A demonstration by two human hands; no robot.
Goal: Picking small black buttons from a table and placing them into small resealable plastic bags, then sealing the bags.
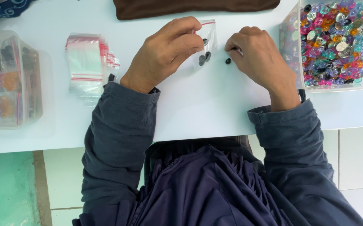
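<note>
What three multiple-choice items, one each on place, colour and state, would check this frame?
1. Where does the stack of empty zip bags lie?
A. left of the left hand
B. inside the bead tray
C. on the brown cloth

2. What colour is the loose bead by the right hand?
A. pink
B. black
C. orange

3. What is the left hand doing?
A. resting flat
B. pinching a small clear bag
C. lifting a lid

Answers:
1 A, the stack sits on the white table beyond that hand.
2 B, it shows dark against the white.
3 B, the fingers close on the bag's mouth.
</note>
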